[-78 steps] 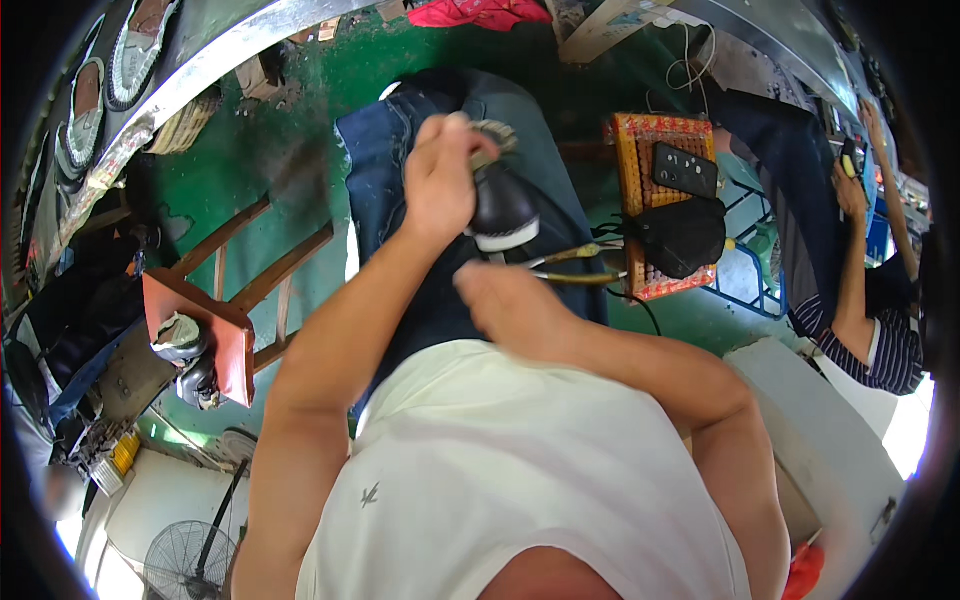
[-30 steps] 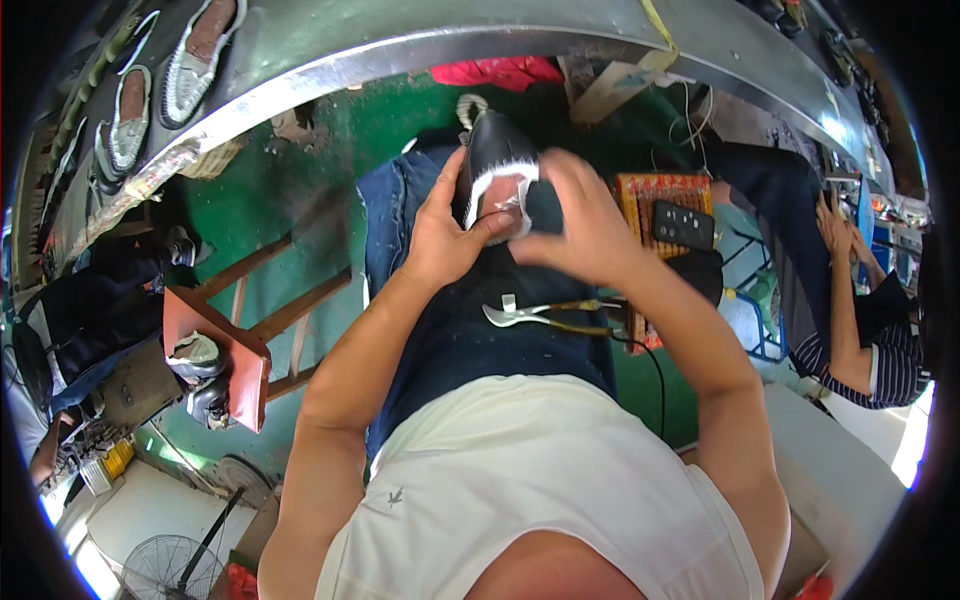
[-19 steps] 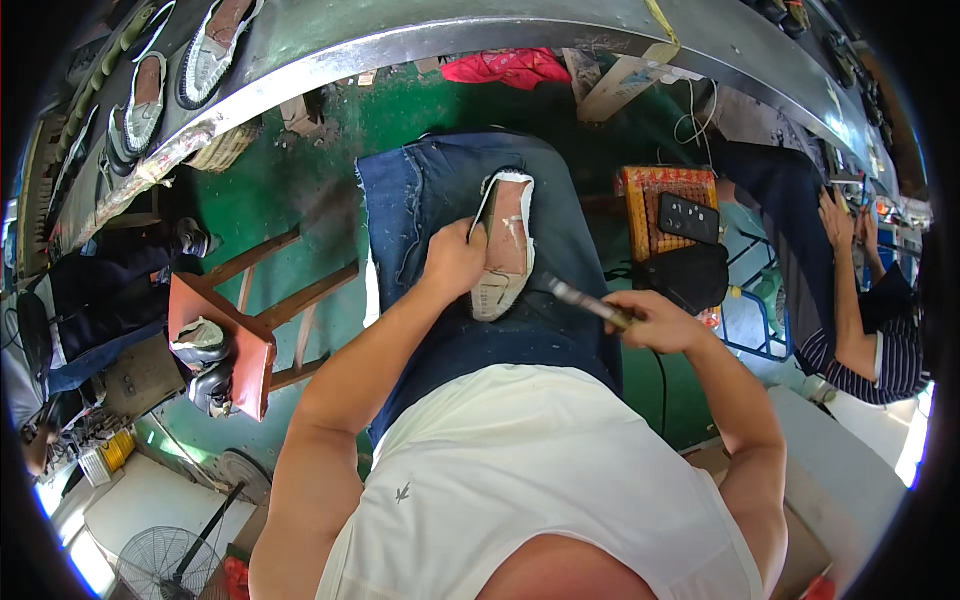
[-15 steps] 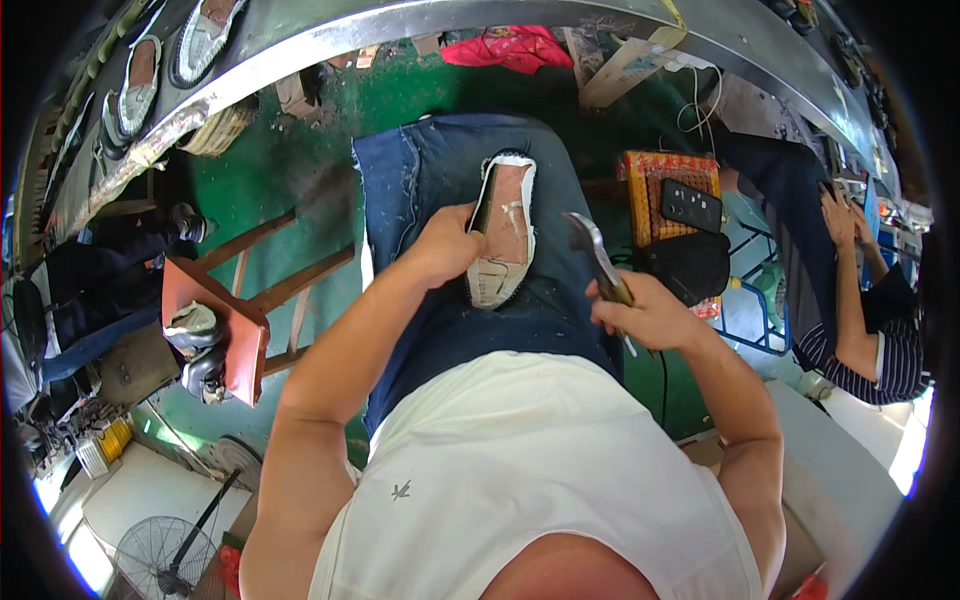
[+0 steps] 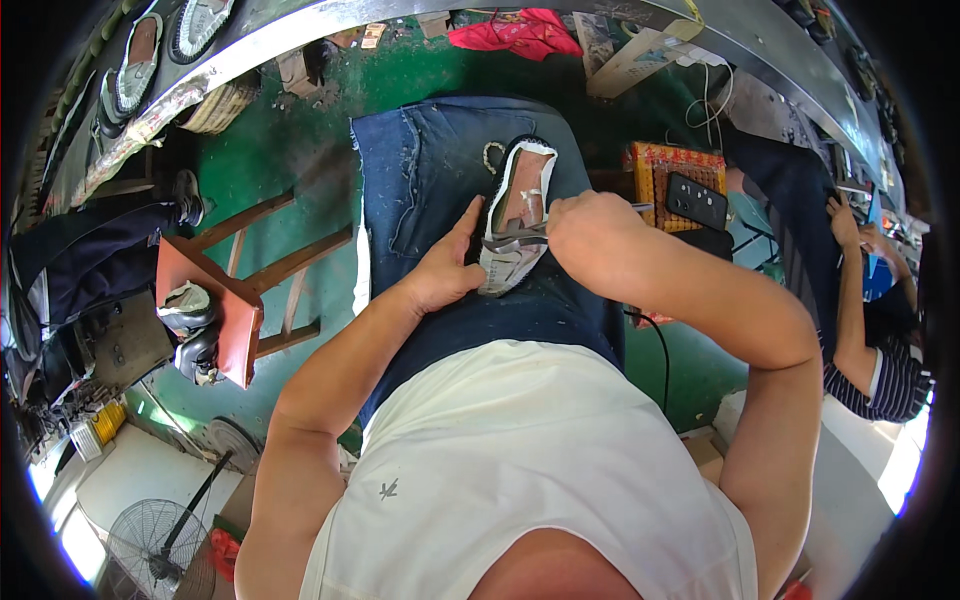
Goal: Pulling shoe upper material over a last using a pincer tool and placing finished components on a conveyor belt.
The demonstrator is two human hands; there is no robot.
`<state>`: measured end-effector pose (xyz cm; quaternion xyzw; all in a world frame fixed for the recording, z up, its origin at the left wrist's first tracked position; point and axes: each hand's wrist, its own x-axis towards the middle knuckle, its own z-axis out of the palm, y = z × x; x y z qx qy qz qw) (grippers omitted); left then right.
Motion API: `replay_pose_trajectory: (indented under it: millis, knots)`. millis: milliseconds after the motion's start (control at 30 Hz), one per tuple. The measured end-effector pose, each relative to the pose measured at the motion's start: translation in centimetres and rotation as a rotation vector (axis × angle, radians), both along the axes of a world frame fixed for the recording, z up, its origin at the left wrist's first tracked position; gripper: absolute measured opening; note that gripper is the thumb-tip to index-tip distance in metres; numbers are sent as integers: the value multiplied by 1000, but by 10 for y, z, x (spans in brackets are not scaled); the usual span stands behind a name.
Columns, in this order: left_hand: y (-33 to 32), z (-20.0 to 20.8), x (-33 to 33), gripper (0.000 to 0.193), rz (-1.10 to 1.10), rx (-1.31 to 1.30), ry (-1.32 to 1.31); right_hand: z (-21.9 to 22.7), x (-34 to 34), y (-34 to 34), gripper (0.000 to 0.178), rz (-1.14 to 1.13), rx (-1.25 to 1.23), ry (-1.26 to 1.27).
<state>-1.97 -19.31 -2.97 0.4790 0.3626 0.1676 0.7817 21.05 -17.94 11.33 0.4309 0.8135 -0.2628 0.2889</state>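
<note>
On my lap lies a shoe (image 5: 524, 192), bottom up, with a brown insole, a white folded-over rim and a pale, printed end toward me. My left hand (image 5: 448, 268) grips its left side, index finger stretched along the edge and thumb near the close end; the other fingers are hidden beneath. My right hand (image 5: 598, 232) is closed round the handles of metal pincers (image 5: 517, 241), whose jaws lie across the shoe at its near part. Whether the jaws pinch the material cannot be made out. A small pale curled strip (image 5: 493, 157) rests on my trousers beyond the shoe.
A red-brown stool (image 5: 235, 325) carrying shoes stands at left. On the right, a beaded seat (image 5: 650, 175) holds a black phone (image 5: 697, 202). A metal bench edge (image 5: 390, 22) curves across the far side, with shoes on it. A co-worker's hands (image 5: 845, 220) show at right.
My right hand has swung left and forward, bringing the pincers from beside the shoe onto it. The shoe has shifted slightly right, and my left hand has moved lower along its side.
</note>
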Motion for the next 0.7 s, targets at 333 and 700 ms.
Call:
replay_pose_trajectory:
  millis: [333, 700]
  knots:
    - [-3, 3, 12, 114, -9, 50, 322, -16, 10, 3, 18, -70, -234, 112]
    - [-3, -3, 27, 71, 421, -488, -124, -66, 21, -13, 21, -126, -92, 239]
